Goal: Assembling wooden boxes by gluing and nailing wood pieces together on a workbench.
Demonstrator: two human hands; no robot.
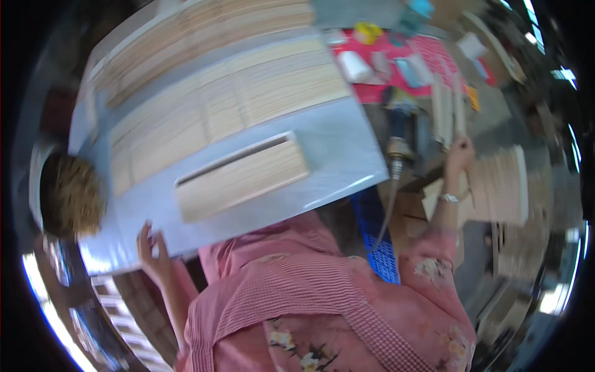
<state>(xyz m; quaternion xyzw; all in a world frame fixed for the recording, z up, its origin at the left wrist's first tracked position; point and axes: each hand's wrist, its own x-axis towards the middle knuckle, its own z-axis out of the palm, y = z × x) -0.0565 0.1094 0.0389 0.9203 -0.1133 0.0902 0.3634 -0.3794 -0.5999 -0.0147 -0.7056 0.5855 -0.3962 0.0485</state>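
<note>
My right hand (460, 152) reaches out to the far right, its fingers closed around the near end of a thin pale wooden strip (459, 106). Further pale strips (442, 111) lie just left of it. My left hand (154, 249) hovers by the table's front left edge, holding nothing, fingers apart. Between the hands, a long narrow wooden box (248, 184) sits on the table with a dark gap along its upper side. The picture is somewhat blurred.
Rows of pale wooden pieces (229, 93) cover the table (338, 149), with more stacked behind (204, 31). A corded power tool (400, 133) stands at the right beside a pink sheet (396, 46) with small items. A brown-filled tub (71, 195) is left; stacked boards (496, 183) are right.
</note>
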